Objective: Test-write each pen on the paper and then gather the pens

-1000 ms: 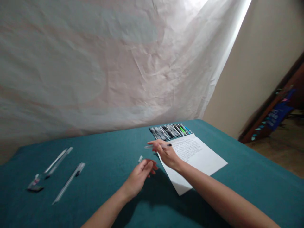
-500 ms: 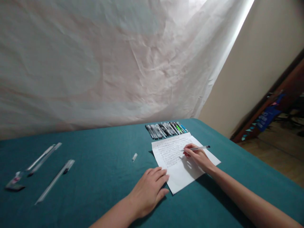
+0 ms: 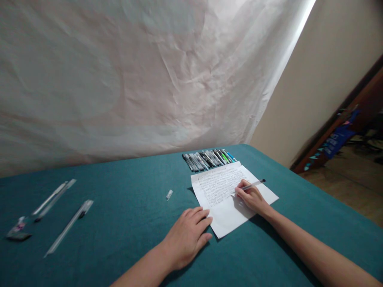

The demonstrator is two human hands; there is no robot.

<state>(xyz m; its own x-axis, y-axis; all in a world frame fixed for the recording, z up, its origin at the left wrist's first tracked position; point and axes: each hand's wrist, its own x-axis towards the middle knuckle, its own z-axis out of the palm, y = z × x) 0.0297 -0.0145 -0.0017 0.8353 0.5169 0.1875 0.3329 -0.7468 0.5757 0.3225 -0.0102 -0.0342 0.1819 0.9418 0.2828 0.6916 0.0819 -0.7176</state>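
Note:
A white sheet of paper (image 3: pixel 224 223) lies at a slant on the table, its upper part covered with rows of handwriting. My right hand (image 3: pixel 250 197) rests on the right side of the sheet, fingers closed around a pen (image 3: pixel 253 185). The pen's tip points left at the written lines, and its dark end sticks out to the right. My left hand (image 3: pixel 191 235) lies flat with fingers spread, the fingertips at the sheet's lower left edge. A small clear pen cap (image 3: pixel 169 194) lies apart on the cloth, left of the paper.
A green cloth covers the table (image 3: pixel 125 207). Beyond the paper, several pens (image 3: pixel 206 160) lie in a row. At the left are a clear pen (image 3: pixel 68 228), two more slim pens (image 3: pixel 54 199) and a small clear packet (image 3: pixel 18 231). A pale sheet (image 3: pixel 149 79) hangs behind.
My right hand and the pen have moved a little to the right and down along the writing. My left hand stays at the paper's edge. The view has shifted slightly.

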